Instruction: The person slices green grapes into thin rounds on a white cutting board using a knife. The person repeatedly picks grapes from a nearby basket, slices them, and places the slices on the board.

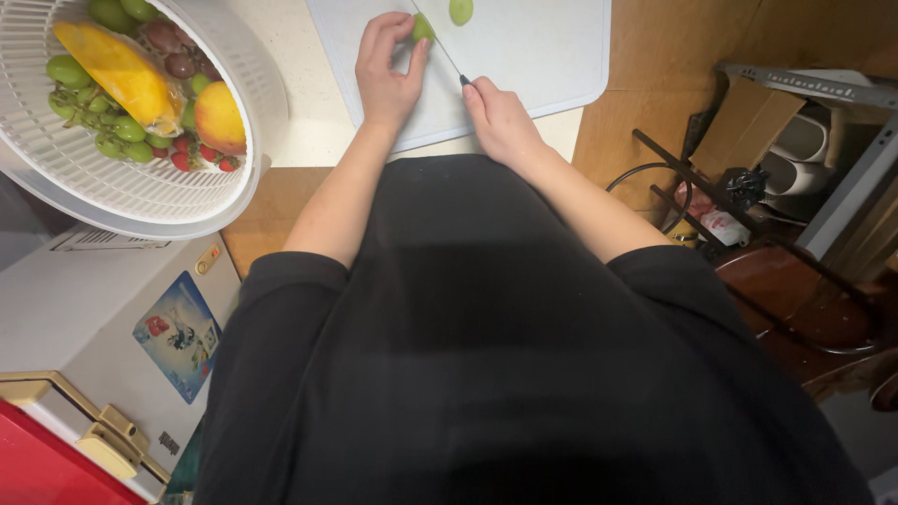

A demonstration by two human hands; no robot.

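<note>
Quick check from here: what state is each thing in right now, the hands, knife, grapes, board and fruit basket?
Left hand: pinching a green grape on the cutting board.
Right hand: closed on the knife handle, blade at the grape.
Grape piece: lying apart on the board.
White basket: holds grapes, strawberries and a wrapped yellow fruit.

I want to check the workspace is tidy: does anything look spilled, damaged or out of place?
Nothing stands out. The left hand steadies a green grape on the white cutting board; the right hand holds the knife.
</note>
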